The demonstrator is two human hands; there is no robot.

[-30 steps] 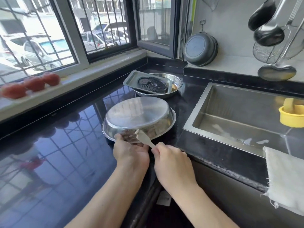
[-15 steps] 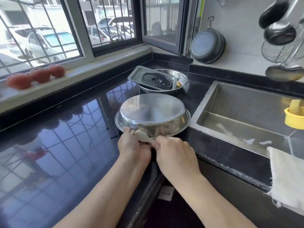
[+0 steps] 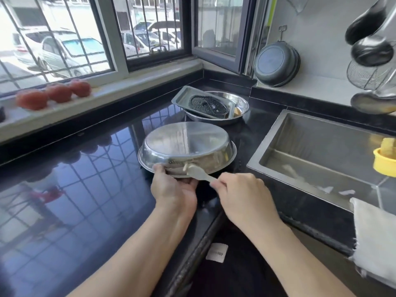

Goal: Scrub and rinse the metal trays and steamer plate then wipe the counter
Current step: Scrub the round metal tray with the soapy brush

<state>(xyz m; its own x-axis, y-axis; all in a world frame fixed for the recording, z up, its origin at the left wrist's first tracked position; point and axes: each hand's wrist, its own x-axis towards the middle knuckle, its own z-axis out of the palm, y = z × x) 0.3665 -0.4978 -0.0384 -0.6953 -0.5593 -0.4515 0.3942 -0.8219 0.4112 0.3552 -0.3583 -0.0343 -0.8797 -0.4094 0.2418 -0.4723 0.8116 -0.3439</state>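
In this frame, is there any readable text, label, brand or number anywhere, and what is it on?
Nothing can be read.
White tag on the dark garment below the counter edge: it carries faint print, too blurred to read.
Parked cars outside the window: no plate or badge is legible.
Upturned metal tray, pale brush, hanging dark pan and yellow cup in the sink: no markings visible.

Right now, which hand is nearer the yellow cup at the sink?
Right. The right hand, gripping the brush, sits between the upturned tray and the sink; the yellow cup is further right. The left hand holds the tray's near rim, farther away.
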